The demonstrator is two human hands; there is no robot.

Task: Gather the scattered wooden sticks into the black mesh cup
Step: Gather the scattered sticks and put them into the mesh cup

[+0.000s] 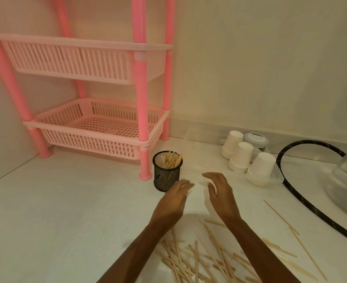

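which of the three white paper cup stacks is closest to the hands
The front-right stack, beside the black hoop; the other two stand further back towards the wall.

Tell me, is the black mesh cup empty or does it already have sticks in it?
Partly filled. The black mesh cup stands upright with a bundle of wooden sticks poking above its rim; many more scattered sticks lie on the counter.

I see a pink slatted rack (99, 127) standing in the floor's far left corner. Along the far wall sit three stacks of white paper cups (241, 158), touching a lidded jar (255, 139). A black hoop (311, 203) curves along the right edge.
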